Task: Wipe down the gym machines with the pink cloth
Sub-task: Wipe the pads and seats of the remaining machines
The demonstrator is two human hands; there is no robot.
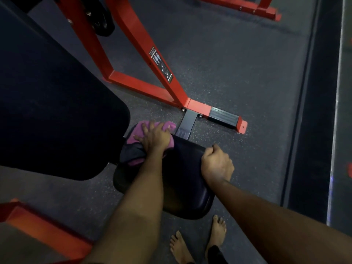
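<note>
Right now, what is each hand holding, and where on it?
The right hand grips the black seat pad at its right edge. The left hand presses the pink cloth flat onto the pad, gripping nothing.

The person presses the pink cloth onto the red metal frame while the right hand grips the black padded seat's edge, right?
Not quite. The head view shows the left hand pressing the pink cloth onto the black padded seat, not the red metal frame; the right hand does grip that seat's edge.
</note>
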